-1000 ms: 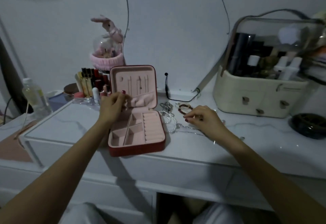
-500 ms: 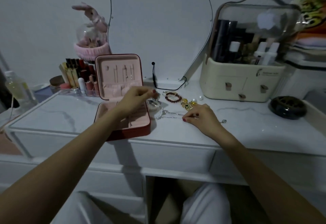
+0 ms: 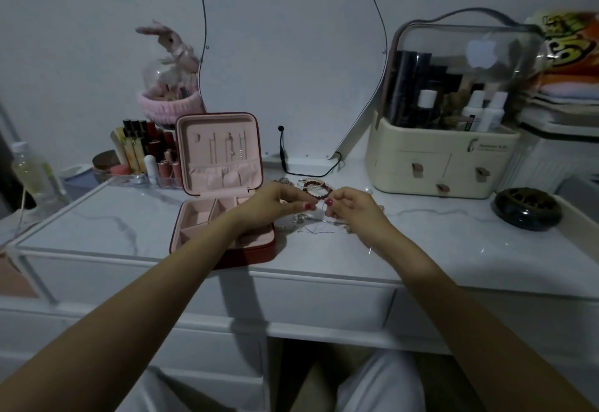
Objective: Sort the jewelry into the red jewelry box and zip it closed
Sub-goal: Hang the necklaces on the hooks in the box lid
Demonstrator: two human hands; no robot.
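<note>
The red jewelry box (image 3: pixel 223 217) lay open and unzipped on the bench (image 3: pixel 453 249). Both hands, left hand (image 3: pixel 275 206) and right hand (image 3: pixel 353 209), pinched a thin chain (image 3: pixel 321 217) beside it; most jewelry (image 3: pixel 316 186) remained unsorted.

Jewelry box (image 3: pixel 223 233) – red outside, pale pink lining. Dresser top (image 3: pixel 453 249) white w/ grey marble veins. Bead bracelet (image 3: pixel 319 188) dark red – cosmetics organizer (image 3: pixel 431 165) cream.

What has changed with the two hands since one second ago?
The left hand left the red jewelry box and moved right to meet the right hand; both now pinch a thin chain above the table. The box stayed open, and the red bead bracelet stayed put.
</note>
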